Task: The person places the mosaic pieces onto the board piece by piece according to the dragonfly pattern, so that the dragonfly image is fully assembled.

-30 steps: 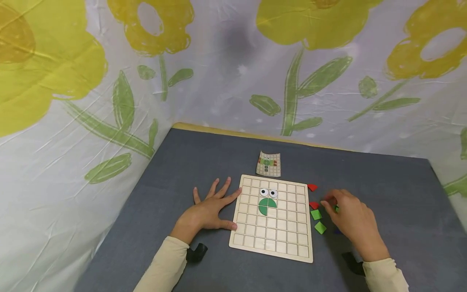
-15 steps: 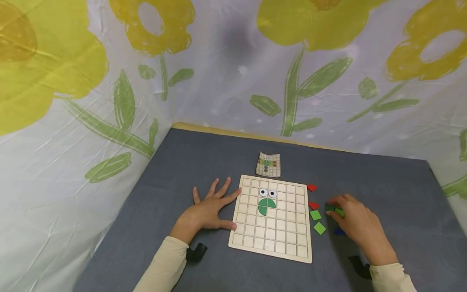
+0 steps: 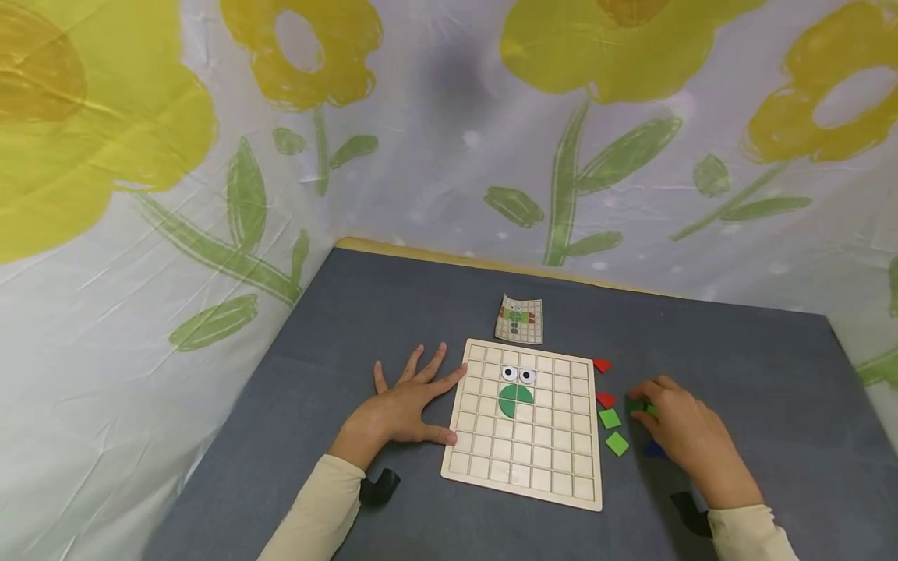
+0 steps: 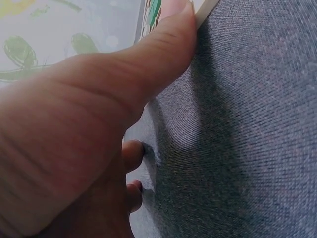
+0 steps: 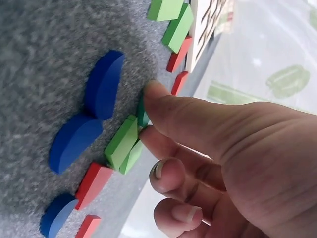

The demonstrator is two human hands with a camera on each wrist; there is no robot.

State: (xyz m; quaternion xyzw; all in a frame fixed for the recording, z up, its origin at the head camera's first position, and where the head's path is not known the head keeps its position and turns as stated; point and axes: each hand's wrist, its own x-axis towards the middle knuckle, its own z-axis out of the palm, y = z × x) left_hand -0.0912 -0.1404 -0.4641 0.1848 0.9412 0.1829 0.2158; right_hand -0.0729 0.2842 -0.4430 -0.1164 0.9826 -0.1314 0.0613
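Note:
My left hand [image 3: 398, 409] lies with fingers spread on the table, its thumb and index fingertips at the left edge of the wooden grid board [image 3: 522, 471]. In the left wrist view the thumb [image 4: 148, 62] presses against the board's edge. On the board sit two round eye pieces [image 3: 517, 375] above three dark green quarter-circle pieces [image 3: 508, 407]. Right of the board, my right hand [image 3: 684, 425] pinches a dark green tile [image 5: 142, 115] between thumb and index finger; its shape is mostly hidden. Light green tiles [image 5: 122, 141] lie right beside those fingertips.
Two red pieces [image 3: 606, 400] and two light green squares [image 3: 609, 418] lie along the board's right edge. Blue rounded pieces [image 5: 105, 87] and more red pieces [image 5: 94, 184] lie around the right hand. A pattern card [image 3: 519, 321] lies behind the board. A flowered cloth hangs beyond the table.
My right hand has shifted slightly right and its thumb and index finger have come onto the dark green tile. The left hand has stayed at the board's edge.

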